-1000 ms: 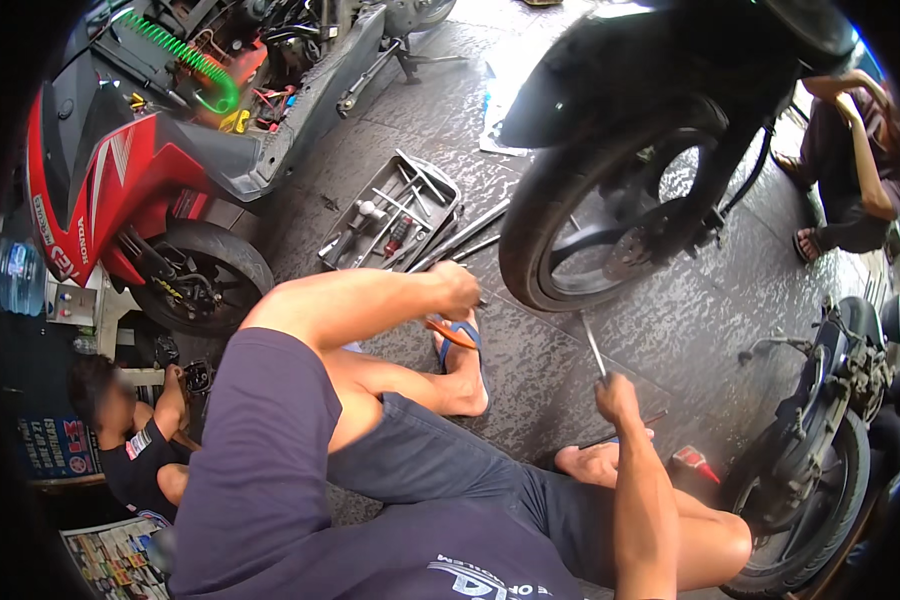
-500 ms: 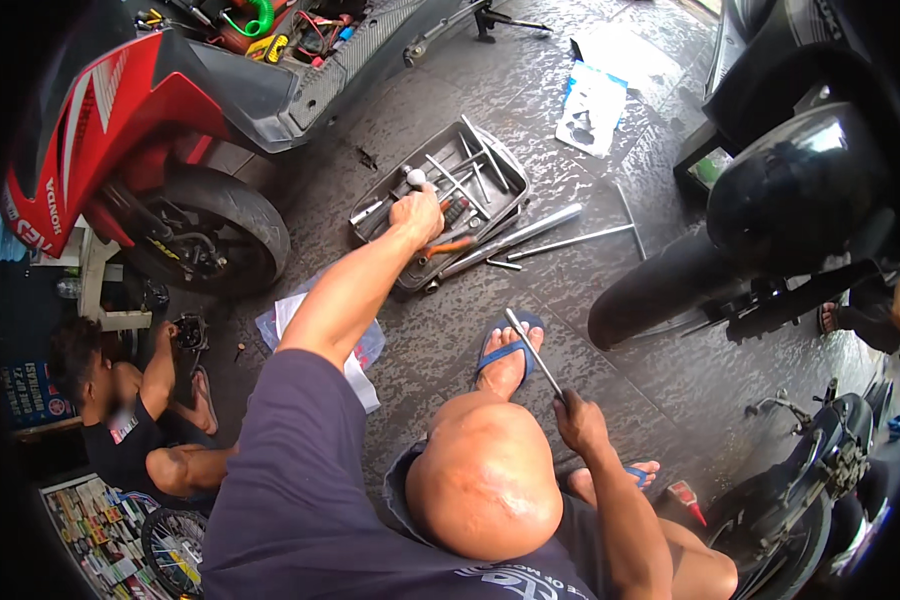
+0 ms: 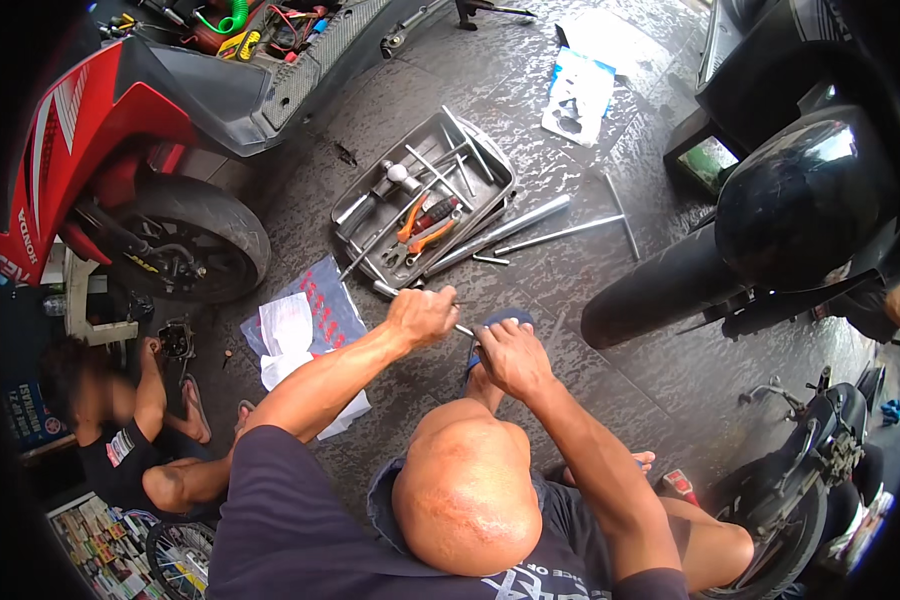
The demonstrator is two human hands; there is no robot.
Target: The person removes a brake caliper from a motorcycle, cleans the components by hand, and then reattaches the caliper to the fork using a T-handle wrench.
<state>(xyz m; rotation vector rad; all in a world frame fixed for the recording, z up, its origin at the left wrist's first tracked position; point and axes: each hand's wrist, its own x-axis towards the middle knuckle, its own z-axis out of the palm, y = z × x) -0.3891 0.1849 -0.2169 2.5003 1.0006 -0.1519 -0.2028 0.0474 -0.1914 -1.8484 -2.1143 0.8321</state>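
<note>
My right hand (image 3: 513,355) is closed around a metal rod (image 3: 464,330), whose bare shaft points toward my left hand; its dark grip is hidden under the fingers. Close beside it, my left hand (image 3: 422,317) is curled shut in front of the tool tray. What it holds is mostly hidden; a shiny cylindrical end (image 3: 384,289) shows by its knuckles. In the metal tray (image 3: 511,190) lie orange-handled pliers (image 3: 432,232), a dark-red-handled tool (image 3: 437,212), a round-headed tool (image 3: 398,173) and several metal bars. Both hands are above the floor, near my sandalled foot.
A T-handle wrench (image 3: 570,236) and a thick silver bar (image 3: 530,218) lie by the tray. Plastic bags with papers (image 3: 288,325) are at left. A red motorcycle (image 3: 120,110) stands left, a black front wheel (image 3: 650,285) right. Another person (image 3: 120,430) sits at left.
My left hand has left the tray and come back toward my right hand. The right hand has moved up and left with the rod, now close to the left. The view has shifted slightly.
</note>
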